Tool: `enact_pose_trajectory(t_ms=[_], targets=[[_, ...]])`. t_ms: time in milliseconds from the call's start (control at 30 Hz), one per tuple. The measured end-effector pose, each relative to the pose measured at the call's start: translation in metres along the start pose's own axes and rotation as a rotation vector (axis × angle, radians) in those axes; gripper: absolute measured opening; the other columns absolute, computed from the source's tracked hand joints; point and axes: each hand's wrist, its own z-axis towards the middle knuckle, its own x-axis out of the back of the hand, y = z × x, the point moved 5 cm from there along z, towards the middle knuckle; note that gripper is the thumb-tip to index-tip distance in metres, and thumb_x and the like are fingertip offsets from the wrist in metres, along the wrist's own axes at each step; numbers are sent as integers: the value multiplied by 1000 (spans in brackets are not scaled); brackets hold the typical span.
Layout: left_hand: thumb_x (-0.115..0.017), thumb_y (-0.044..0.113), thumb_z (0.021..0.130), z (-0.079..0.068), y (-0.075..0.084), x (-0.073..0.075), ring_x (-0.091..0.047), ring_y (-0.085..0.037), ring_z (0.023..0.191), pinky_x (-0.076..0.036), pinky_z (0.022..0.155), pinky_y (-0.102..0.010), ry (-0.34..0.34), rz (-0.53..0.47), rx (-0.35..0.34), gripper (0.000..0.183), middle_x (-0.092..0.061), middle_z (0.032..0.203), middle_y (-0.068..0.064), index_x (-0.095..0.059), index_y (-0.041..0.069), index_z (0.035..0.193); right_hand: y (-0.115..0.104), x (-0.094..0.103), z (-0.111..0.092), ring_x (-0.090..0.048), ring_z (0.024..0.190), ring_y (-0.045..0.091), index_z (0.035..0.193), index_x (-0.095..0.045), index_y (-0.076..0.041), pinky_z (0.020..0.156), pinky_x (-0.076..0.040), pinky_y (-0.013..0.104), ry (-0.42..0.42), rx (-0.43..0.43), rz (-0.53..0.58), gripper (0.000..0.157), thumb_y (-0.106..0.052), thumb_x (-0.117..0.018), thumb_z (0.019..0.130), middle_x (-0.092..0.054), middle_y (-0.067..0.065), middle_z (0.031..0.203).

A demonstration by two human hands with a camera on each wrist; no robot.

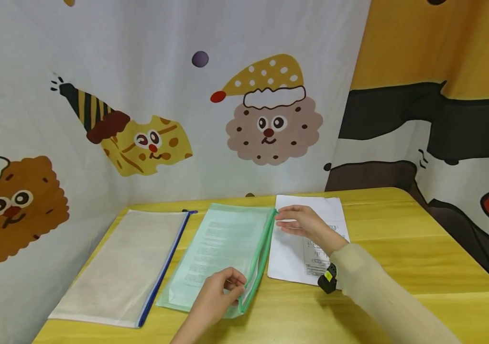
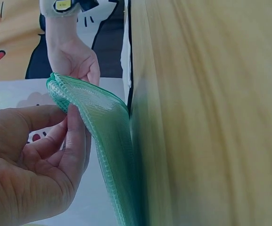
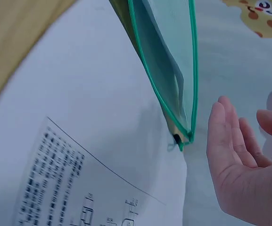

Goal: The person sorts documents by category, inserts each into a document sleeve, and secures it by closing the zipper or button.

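A green mesh zipper folder (image 1: 214,248) lies on the table with printed sheets inside, its right-hand side gaping open. Near the close corner, my left hand (image 1: 218,294) pinches the folder's edge between thumb and fingers; the left wrist view shows the green edge (image 2: 103,150) lifted off the table. My right hand (image 1: 306,222) hovers by the folder's far right corner, fingers extended. In the right wrist view that hand (image 3: 244,165) stands apart from the zipper end (image 3: 180,141) and holds nothing.
To the left lies a whitish zipper folder (image 1: 124,267) with a blue zipper edge. White printed paper (image 1: 287,258) lies under the right forearm, next to the green folder. A cartoon-printed curtain (image 1: 167,71) hangs behind the yellow wooden table (image 1: 395,229).
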Motion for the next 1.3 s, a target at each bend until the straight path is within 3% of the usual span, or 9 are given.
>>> enact_pose_trajectory(t_ms=[433, 600, 900, 1067, 1300], targets=[[-63, 8, 88, 1, -5, 2, -58, -13, 75, -54, 58, -23, -4, -14, -7, 6, -60, 85, -4, -62, 6, 93, -1, 14, 26, -53, 120, 34, 134, -42, 4, 96, -47, 36, 103, 67, -26, 38, -12, -44, 99, -51, 23, 133], [-63, 7, 89, 0, -7, 2, -58, -14, 76, -54, 58, -24, -14, -30, -5, 6, -60, 86, -5, -62, 5, 94, 2, 21, 37, -54, 119, 34, 132, -45, 3, 98, -46, 39, 152, 96, -68, 39, -18, -48, 99, -52, 23, 131], [-62, 7, 89, 1, -7, 3, -58, -14, 76, -55, 59, -28, -21, -42, -3, 7, -60, 87, -6, -62, 4, 96, 3, 20, 56, -49, 124, 35, 136, -41, 2, 103, -41, 42, 139, 109, -104, 53, -35, -47, 98, -49, 23, 135], [-61, 7, 90, 1, -7, 3, -58, -13, 76, -55, 59, -28, -26, -44, 0, 7, -60, 88, -5, -62, 5, 96, 5, 18, 65, -45, 128, 35, 138, -39, 3, 107, -36, 44, 113, 92, -109, 66, -49, -39, 98, -45, 23, 138], [-61, 7, 90, 2, -6, 4, -59, -16, 77, -55, 59, -28, -35, -62, 7, 8, -61, 89, -6, -62, 4, 97, 8, 15, 79, -37, 134, 34, 141, -33, 6, 112, -26, 45, 53, 92, -99, 70, -51, -30, 99, -38, 23, 144]])
